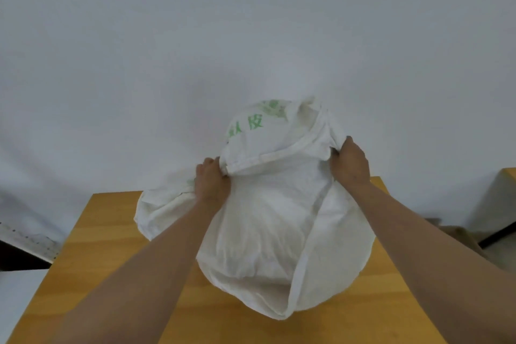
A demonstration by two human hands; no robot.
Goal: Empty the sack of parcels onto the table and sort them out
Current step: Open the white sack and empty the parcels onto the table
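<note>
A large white woven sack (268, 232) with green printed characters stands bulging on the wooden table (106, 246). My left hand (210, 180) grips the sack's hemmed edge on its left side. My right hand (350, 163) grips bunched cloth at the sack's upper right. Both hands hold the fabric lifted above the bulge. The sack's folded lower end lies toward me near the table's front. No parcels show; whatever is inside stays hidden by the cloth.
A plain white wall fills the view behind the table. Another wooden surface (509, 176) shows at the right edge, with a brown object (458, 234) and a dark bar below it. Dark and white furniture (19, 260) sits at the left.
</note>
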